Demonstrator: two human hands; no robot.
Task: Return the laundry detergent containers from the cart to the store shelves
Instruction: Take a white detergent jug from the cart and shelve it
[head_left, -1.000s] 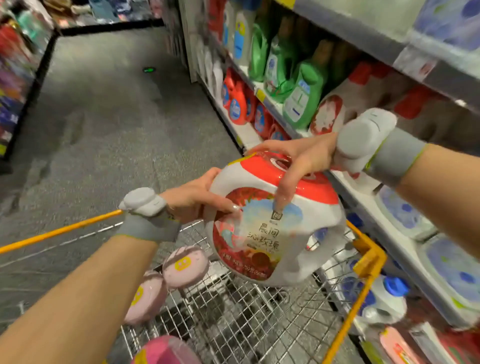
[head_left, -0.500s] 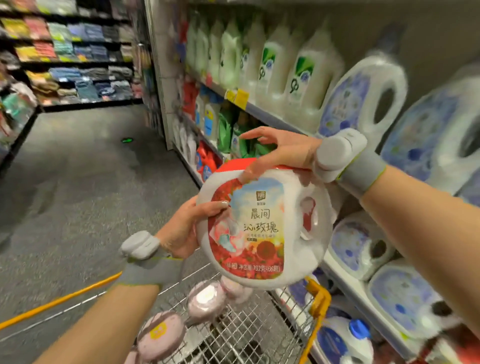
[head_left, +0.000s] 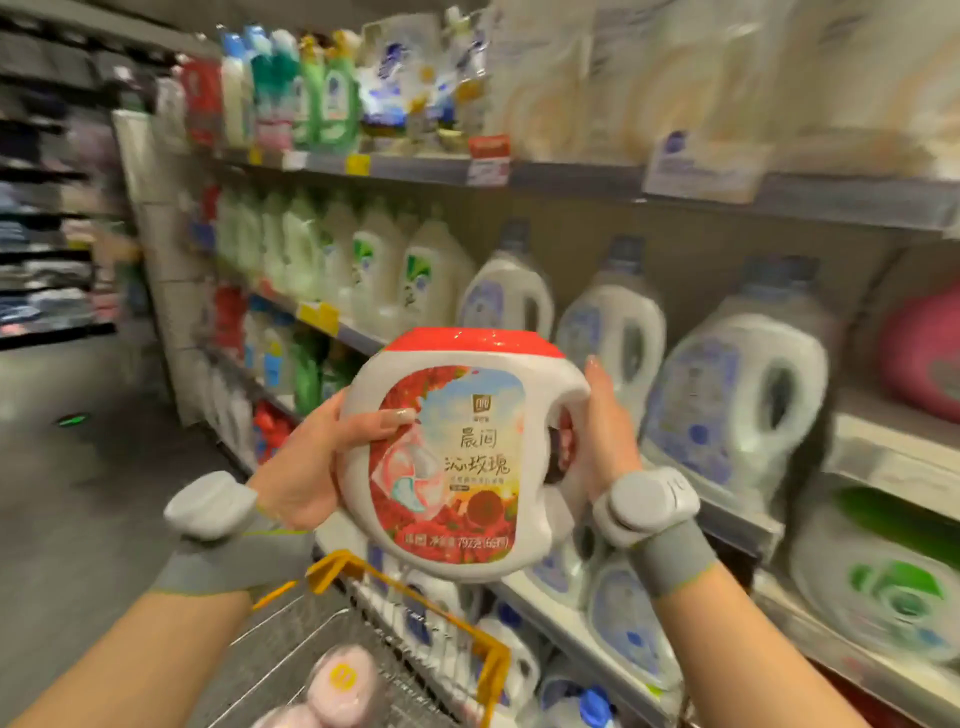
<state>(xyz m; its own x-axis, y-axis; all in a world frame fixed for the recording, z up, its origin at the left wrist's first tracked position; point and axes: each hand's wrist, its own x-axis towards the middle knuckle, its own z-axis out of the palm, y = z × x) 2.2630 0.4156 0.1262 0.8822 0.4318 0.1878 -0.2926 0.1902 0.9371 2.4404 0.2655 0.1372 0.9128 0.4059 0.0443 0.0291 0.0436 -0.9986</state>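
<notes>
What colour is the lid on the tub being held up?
Red, topping a white detergent tub; the lid shows clearly in the head view.

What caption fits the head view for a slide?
Both hands, left hand and right hand, hold red-lidded detergent tub above cart.

One red-lidded detergent tub (head_left: 457, 462), two hands, left (head_left: 306, 467) and right (head_left: 605, 441), one cart (head_left: 415, 613), two pink lids (head_left: 345, 680)
</notes>
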